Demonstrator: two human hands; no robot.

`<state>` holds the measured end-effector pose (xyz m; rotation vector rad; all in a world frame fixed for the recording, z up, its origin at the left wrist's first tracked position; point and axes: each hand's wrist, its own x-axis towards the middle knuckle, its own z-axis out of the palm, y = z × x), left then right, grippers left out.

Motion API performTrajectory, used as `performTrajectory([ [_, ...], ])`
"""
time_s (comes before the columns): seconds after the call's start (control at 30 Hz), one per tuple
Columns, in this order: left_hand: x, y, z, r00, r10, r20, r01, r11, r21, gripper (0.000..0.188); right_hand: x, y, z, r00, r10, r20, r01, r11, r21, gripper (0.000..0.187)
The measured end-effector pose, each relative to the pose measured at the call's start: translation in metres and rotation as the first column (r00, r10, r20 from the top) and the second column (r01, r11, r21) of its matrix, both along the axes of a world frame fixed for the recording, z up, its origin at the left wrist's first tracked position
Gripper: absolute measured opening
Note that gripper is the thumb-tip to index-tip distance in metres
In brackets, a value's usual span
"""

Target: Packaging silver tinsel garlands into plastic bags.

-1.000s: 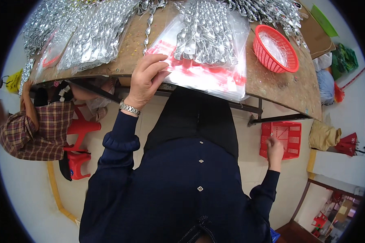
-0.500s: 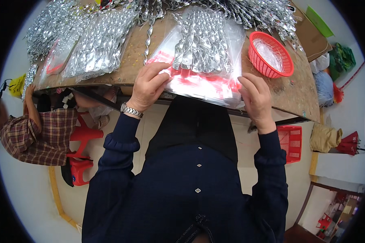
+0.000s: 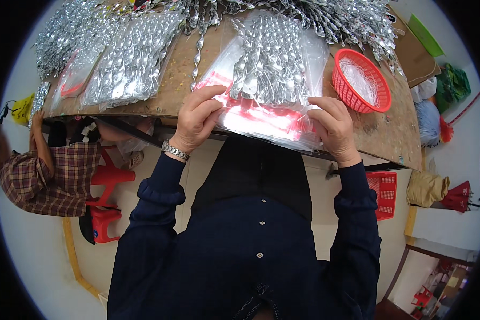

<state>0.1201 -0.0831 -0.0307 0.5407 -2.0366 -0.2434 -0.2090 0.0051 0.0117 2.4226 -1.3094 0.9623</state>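
In front of me at the table's edge lies a clear plastic bag (image 3: 261, 124) with red print along its near end, on top of other flat bags. Several silver twisted foil spirals (image 3: 272, 58) lie side by side over it; whether they are inside the top bag is hard to tell. My left hand (image 3: 198, 118), with a metal watch at its wrist, pinches the bag's left edge near the spirals' ends. My right hand (image 3: 336, 128) is closed on the right edge, fingertips by the lower right spirals.
A red basket (image 3: 381, 104) of thin clear strands stands right of the bags. Filled bags of spirals (image 3: 128, 66) lie left, and a heap of loose spirals (image 3: 346, 21) lines the back. Another person in a checked shirt (image 3: 53, 176) sits at the left. A red crate (image 3: 383, 194) is below the table.
My right hand's fingertips have moved in and up along the bag's right edge to the spirals' ends. My left hand stays at the left edge. The view has shifted slightly.
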Motion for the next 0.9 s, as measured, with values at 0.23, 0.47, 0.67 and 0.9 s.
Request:
performTrajectory([
  [0.23, 0.001, -0.003, 0.010, 0.997, -0.082, -0.008, 0.083, 0.992, 0.090, 0.009, -0.011, -0.010, 0.003, 0.979, 0.069, 0.192, -0.105, 0.978, 0.181, 0.015],
  [0.47, 0.001, -0.004, 0.009, 0.991, -0.085, -0.102, 0.107, 0.964, 0.243, 0.003, -0.016, -0.012, 0.004, 0.901, 0.046, 0.432, -0.215, 0.912, 0.350, 0.014],
  [0.67, 0.001, -0.007, 0.009, 0.986, -0.073, -0.148, 0.114, 0.951, 0.287, 0.001, -0.010, -0.003, 0.004, 0.931, -0.011, 0.365, -0.118, 0.937, 0.328, 0.032],
  [0.9, -0.001, -0.006, 0.008, 0.984, -0.047, -0.172, 0.096, 0.952, 0.291, 0.002, -0.001, 0.003, 0.002, 0.994, 0.011, 0.110, -0.034, 0.978, 0.204, 0.044],
])
